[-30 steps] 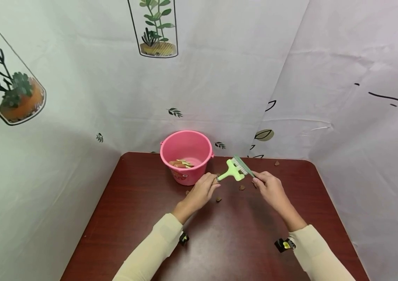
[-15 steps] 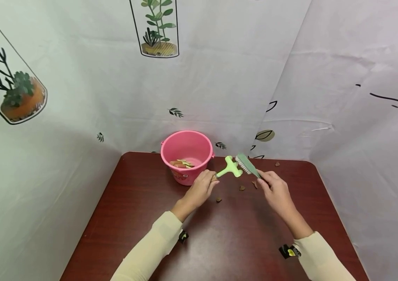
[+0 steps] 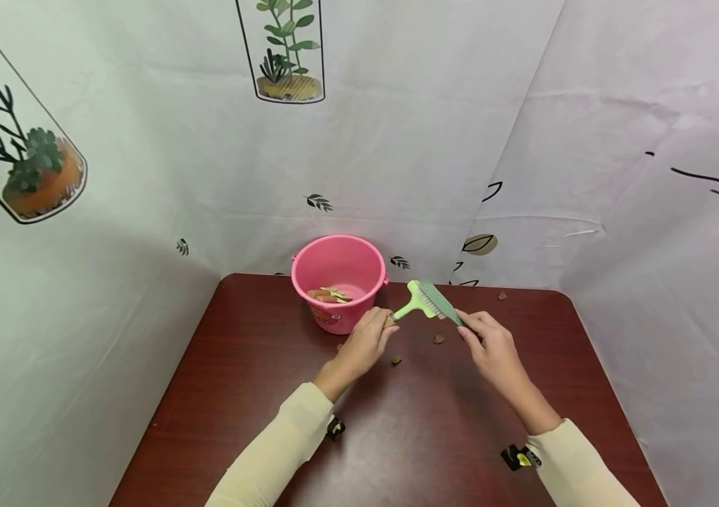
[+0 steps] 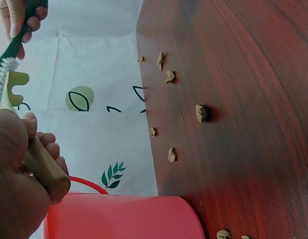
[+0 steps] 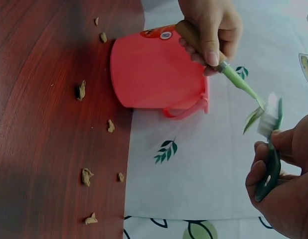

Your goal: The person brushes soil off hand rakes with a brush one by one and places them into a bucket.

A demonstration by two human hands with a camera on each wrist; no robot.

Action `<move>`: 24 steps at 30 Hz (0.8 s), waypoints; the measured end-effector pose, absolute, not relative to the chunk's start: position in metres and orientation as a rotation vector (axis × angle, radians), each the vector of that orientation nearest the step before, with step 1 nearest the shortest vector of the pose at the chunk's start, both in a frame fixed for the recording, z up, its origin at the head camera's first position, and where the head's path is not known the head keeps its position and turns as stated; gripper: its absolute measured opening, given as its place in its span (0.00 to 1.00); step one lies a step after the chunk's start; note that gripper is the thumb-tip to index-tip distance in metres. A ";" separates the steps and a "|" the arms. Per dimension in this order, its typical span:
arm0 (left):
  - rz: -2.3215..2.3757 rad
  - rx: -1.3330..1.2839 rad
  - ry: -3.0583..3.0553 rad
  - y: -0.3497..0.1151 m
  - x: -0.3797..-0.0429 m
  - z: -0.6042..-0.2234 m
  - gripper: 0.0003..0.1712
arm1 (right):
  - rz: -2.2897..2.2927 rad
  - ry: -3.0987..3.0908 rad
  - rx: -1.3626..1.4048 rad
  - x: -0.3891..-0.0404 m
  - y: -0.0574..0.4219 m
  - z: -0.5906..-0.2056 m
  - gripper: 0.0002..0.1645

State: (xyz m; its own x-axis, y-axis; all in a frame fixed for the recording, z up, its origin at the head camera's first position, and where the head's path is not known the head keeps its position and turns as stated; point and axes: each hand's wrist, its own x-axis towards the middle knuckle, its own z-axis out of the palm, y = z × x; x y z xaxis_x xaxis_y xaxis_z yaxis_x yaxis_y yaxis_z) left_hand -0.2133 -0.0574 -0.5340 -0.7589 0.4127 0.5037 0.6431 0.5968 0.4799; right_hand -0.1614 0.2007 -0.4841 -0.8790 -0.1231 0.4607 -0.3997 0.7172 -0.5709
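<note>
My left hand (image 3: 362, 343) grips the wooden handle of a small garden hand rake (image 3: 405, 310), its light green head wide and blunt-pronged. In my right hand (image 3: 492, 343) is the handle of a green scrubbing brush (image 3: 440, 300) with white bristles. The bristles lie against the rake's head, partly covering it in the head view. Both tools are held above the table, to the right of a pink bucket (image 3: 334, 248). In the right wrist view the bristles (image 5: 267, 118) look blurred beside the thin green edge of the rake.
The bucket stands at the back of the dark red wooden table (image 3: 207, 394), with wooden-handled tools (image 3: 327, 296) inside. Several dry brown clods (image 4: 201, 113) lie scattered near the bucket and under my hands. A printed white cloth (image 3: 397, 141) hangs behind the table.
The brush pulled slightly right off the rake's head and tilted, then came back left onto it. My left hand keeps hold of the rake nearly in place.
</note>
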 end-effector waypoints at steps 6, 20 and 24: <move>-0.941 -0.868 -2.469 -0.058 -0.213 -0.534 0.08 | 1.049 -2.622 0.339 -0.166 0.207 -0.485 0.18; -0.915 -0.819 -2.442 -0.068 -0.211 -0.514 0.14 | 1.050 -2.777 0.194 -0.176 0.236 -0.513 0.19; -0.888 -0.764 -2.442 -0.076 -0.215 -0.506 0.15 | 1.050 -2.787 0.173 -0.174 0.246 -0.519 0.20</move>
